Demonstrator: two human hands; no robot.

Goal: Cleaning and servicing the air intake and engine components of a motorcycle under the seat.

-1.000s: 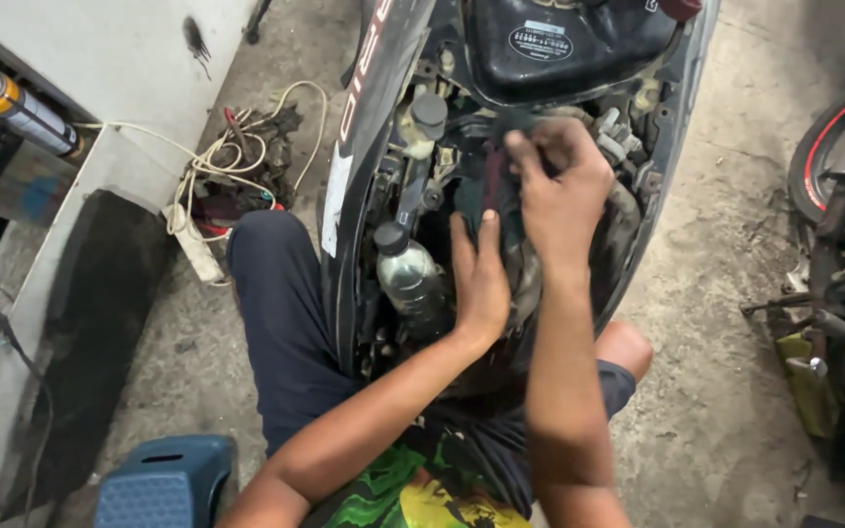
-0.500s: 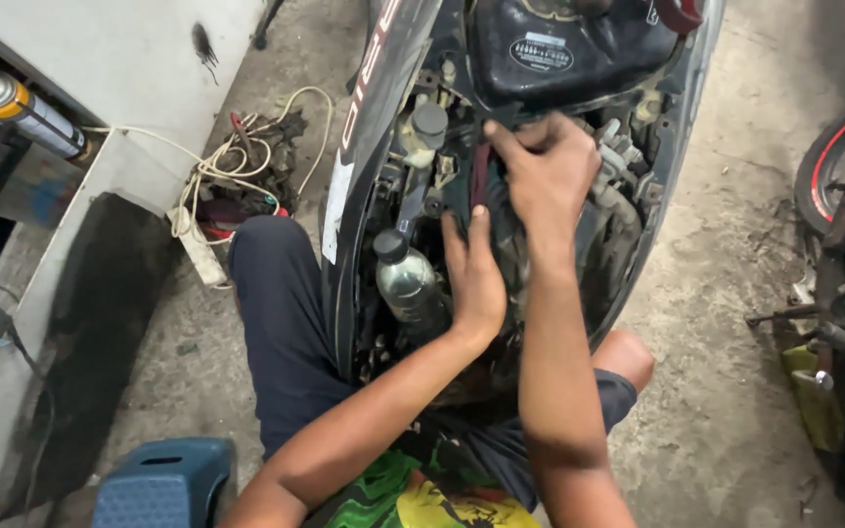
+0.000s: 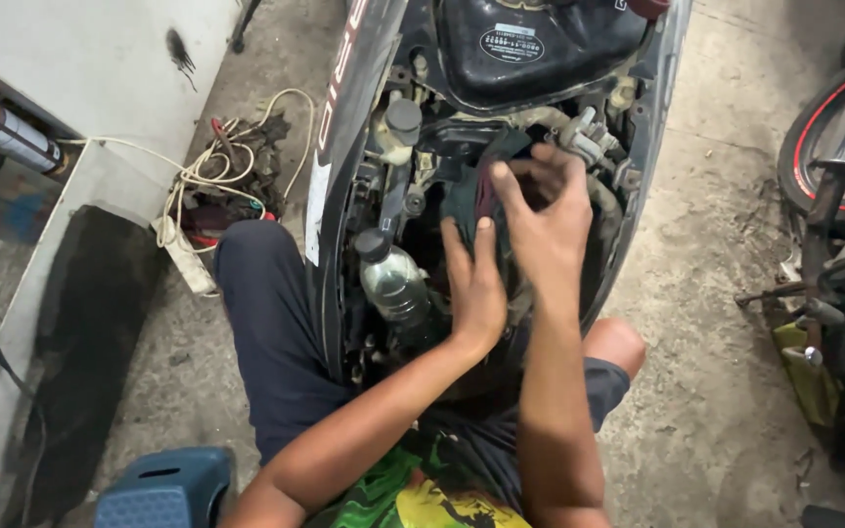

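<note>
Both hands deep in the scooter's open engine bay: right hand [image 3: 540, 220] pinches the dark rag [image 3: 471, 191] from above, left hand [image 3: 473, 288] presses flat just below it, fingers pointing up.

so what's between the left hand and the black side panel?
Head view: a clear plastic bottle with a black cap stands between the left hand and the black side panel.

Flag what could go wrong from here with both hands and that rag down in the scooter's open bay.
1. The dark rag is bunched among hoses and fittings; it could snag or leave lint there.
2. The right hand and left hand are crowded between metal parts, so scraped knuckles seem likely.
3. The clear bottle stands wedged beside the left hand; a nudge might tip it.
</note>
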